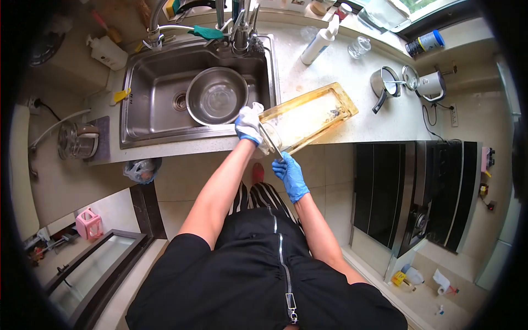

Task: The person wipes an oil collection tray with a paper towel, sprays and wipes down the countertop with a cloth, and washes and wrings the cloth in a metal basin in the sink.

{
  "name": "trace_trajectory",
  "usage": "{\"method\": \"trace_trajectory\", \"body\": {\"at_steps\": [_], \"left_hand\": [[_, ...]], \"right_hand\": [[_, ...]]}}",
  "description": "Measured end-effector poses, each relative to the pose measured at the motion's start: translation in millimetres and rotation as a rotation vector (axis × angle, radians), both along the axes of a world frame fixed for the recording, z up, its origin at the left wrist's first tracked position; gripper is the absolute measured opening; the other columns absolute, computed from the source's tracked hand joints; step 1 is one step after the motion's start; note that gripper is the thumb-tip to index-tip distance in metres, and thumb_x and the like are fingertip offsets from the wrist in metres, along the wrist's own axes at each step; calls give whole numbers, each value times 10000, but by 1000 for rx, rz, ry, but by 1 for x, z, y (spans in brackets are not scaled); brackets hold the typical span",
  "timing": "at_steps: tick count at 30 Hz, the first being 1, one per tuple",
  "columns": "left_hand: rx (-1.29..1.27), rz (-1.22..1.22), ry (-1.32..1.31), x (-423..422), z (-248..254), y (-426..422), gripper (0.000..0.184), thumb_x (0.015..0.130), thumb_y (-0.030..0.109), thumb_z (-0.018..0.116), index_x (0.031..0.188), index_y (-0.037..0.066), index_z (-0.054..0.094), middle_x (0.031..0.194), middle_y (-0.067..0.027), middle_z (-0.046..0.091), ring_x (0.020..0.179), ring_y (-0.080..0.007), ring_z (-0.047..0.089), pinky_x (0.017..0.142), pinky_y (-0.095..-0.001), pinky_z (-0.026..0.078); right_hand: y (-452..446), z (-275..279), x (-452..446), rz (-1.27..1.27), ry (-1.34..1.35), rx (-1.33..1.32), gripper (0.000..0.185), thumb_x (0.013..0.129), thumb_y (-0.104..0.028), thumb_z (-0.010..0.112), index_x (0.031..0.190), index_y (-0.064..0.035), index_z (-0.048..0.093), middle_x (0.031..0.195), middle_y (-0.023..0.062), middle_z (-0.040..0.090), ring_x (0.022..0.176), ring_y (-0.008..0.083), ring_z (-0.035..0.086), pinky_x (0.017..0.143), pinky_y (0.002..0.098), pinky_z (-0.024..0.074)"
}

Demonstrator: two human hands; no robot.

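gripped the near end of a thin piece [270, 140] in the gloved right hand [291, 175], fingers closed. bunched a white cloth [252, 113] in the gloved left hand [247, 129], closed on the cloth, against or just beside the piece; could not tell which. called for a firm hold at that end, flat, even pressure through the cloth, and care along the narrow edge, to spare the thin blue gloves. found the piece between both hands, at the left end of a tray [308, 118], just right of the sink [159, 135]. saw in the tray a long rectangle with raised sides, blotched yellow-brown, darker at the far corner; in the sink, a round, smooth, shiny metal bowl [217, 96].
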State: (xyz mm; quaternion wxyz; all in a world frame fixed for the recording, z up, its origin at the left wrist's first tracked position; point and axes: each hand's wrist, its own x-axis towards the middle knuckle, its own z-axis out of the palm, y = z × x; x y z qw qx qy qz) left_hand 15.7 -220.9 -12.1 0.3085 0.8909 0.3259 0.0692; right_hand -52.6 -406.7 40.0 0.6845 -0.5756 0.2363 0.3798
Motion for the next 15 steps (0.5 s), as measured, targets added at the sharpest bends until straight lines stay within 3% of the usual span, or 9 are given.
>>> {"method": "trace_trajectory", "body": {"at_steps": [1,3,4,5,8,11,13,14,15], "left_hand": [[-28,7,88,4,12,9,198,828,230,454,787,66,557,718,-116,553,685,-254,534,588,-342,417],[239,-167,-226,-8,15,16,217,834,279,440,777,96,541,687,-121,548,660,-266,548,574,-358,427],[-41,-41,-549,-17,16,15,179,829,245,429,748,99,492,658,-99,508,648,-252,515,592,-361,395],[390,-138,-292,-29,9,19,125,785,207,445,769,88,483,644,-92,487,680,-256,500,628,-368,381],[58,-118,-297,-67,14,6,110,751,195,491,762,88,514,647,-72,488,648,-246,497,592,-383,382],[456,-145,-231,-87,20,-40,376,732,145,493,1041,-70,505,1076,-207,493,934,-260,478,813,-363,378],[178,106,-622,-73,22,-53,355,725,114,494,1028,-71,499,985,-173,526,909,-255,485,836,-385,369],[376,-438,88,-83,14,-46,418,781,110,501,1162,-42,422,896,-112,533,847,-208,511,765,-355,427],[374,-439,89,-83,6,-48,418,781,110,501,1162,-42,422,896,-112,533,847,-208,511,765,-355,427]], "right_hand": [[-2,-2,0,30,19,7,347,793,-427,577,846,-85,550,745,54,608,639,107,562,583,222,435],[-2,-1,1,40,26,26,367,797,-433,565,851,-70,553,759,61,604,650,122,559,603,233,437],[1,-1,1,46,32,50,387,801,-438,553,857,-55,555,773,69,600,661,137,556,623,244,440],[5,-2,1,49,41,58,387,801,-438,553,857,-55,555,773,69,600,661,137,556,623,244,440],[14,-3,5,31,33,123,353,826,-409,534,865,-59,555,762,59,593,645,116,550,602,226,434],[22,-6,7,53,-4,111,321,835,-392,531,846,-71,547,742,42,579,616,101,537,581,205,427],[23,-20,6,52,-20,135,277,845,-373,524,838,-96,541,721,15,567,589,80,520,558,183,413],[25,-21,5,54,-44,142,262,845,-365,532,843,-104,541,694,-5,549,575,66,508,531,178,403],[26,-22,4,58,-70,148,246,846,-358,540,848,-112,541,668,-26,531,560,52,496,503,173,393]]}}
